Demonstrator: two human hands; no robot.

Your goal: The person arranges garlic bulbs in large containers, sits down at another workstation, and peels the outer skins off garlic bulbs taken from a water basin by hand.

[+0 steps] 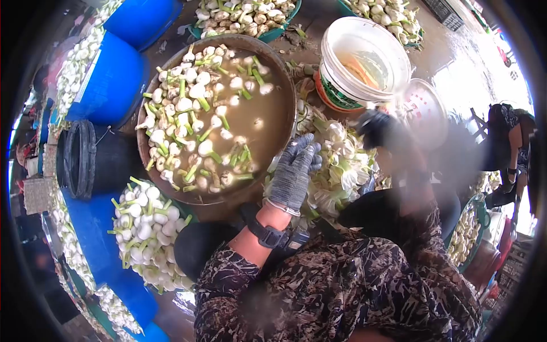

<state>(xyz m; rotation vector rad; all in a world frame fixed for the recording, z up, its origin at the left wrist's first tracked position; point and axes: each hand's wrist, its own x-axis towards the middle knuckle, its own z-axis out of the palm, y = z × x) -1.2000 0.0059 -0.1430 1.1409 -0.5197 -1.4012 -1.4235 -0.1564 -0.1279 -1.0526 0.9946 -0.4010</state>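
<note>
My left hand (293, 171), in a grey knit glove, is over the right rim of a wide round basin (289, 114). Its fingers are curled together with the back of the hand facing me, so what they hold, if anything, is hidden. The basin has murky water with many garlic bulbs (196, 91) and their green stem stubs floating in it. My right hand (373, 128), in a dark glove, is beside the white bucket (364, 54) and above a heap of garlic peelings (336, 159). Motion smears this hand, and its fingers cannot be made out.
Peeled white garlic (148, 228) is piled at my left knee. Blue tubs (108, 80) and a black bucket (102, 159) line the left side. Green baskets of garlic (245, 17) stand beyond the basin. A white lid (424, 111) is near the bucket. Another person (510, 148) is at right.
</note>
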